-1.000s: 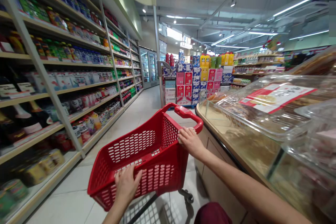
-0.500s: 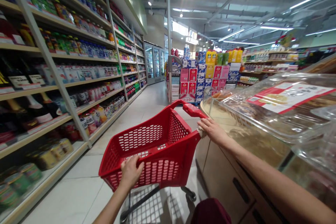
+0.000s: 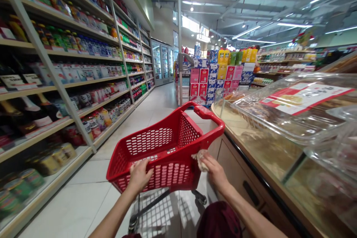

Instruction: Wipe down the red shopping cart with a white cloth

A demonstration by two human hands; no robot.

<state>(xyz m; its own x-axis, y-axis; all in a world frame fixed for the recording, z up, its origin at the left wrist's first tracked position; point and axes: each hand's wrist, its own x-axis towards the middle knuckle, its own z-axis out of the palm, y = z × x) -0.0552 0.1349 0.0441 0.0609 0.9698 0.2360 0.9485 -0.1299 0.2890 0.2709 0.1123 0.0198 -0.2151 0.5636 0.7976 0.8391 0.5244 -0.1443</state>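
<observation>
A red plastic shopping cart [image 3: 167, 137] with perforated basket walls stands sideways before me, its handle [image 3: 213, 117] at the right end. My left hand [image 3: 140, 175] grips the basket's near rim, the fingers curled over the top edge. My right hand [image 3: 213, 169] is closed on a crumpled whitish cloth [image 3: 201, 159], which touches the outer side of the basket below the handle. Inside the basket no goods show. Under it are the grey frame and a caster wheel [image 3: 200, 198].
Shelves of bottles and cans [image 3: 95, 78] line the left side. Close on my right is a counter [image 3: 245, 171] with clear plastic food packs [image 3: 301, 100]. Stacked drink cartons [image 3: 199, 85] and a grey post [image 3: 180, 44] stand ahead, with glass-door coolers [image 3: 162, 61] beyond.
My right hand has moved down with the cloth, from the handle area to the basket's outer side. My left hand stays on the rim.
</observation>
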